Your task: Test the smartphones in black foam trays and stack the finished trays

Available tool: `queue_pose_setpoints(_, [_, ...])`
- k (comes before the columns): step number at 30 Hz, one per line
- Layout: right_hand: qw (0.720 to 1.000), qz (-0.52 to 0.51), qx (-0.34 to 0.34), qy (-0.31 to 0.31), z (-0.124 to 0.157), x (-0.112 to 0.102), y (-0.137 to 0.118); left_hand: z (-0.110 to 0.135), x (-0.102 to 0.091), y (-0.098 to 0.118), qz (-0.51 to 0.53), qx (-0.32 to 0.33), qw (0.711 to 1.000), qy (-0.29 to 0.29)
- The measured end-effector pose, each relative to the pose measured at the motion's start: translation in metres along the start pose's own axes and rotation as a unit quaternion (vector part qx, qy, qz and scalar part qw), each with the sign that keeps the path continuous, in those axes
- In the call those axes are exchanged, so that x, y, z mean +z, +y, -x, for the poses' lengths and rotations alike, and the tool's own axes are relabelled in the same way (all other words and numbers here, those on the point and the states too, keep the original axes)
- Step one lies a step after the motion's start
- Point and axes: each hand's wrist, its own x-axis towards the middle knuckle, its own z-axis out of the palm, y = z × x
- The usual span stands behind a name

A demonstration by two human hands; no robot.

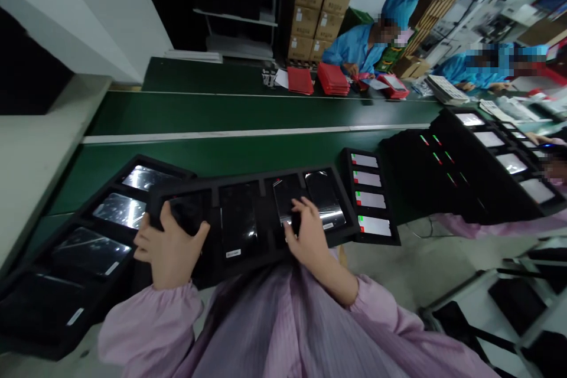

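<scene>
In front of me a black foam tray [261,220] holds dark-screened phones in separate slots. My left hand [170,248] lies over the tray's left end with its fingers spread, partly covering the leftmost phone [190,209]. The second phone [238,218], with a small white label at its lower edge, sits untouched between my hands. Above the third phone [286,192] is my right hand [308,233], thumb and fingers apart, the fingertips at the screen. The rightmost phone [325,195] shows a bright reflection. Whether either hand presses on a screen is not clear.
Another black tray of phones [84,221] lies slanted at the left. To the right stands a tray with lit white screens [367,196], then black cloth [411,177] and more trays. Across the green bench [221,112], co-workers in blue [358,44] sit near red pouches [333,78].
</scene>
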Motion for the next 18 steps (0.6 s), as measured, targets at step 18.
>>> queue_pose_setpoints(18, [0.997,-0.012,0.049,0.053,-0.013,0.001,0.02,0.001,0.002,0.002,-0.019,0.002,1.0,0.015])
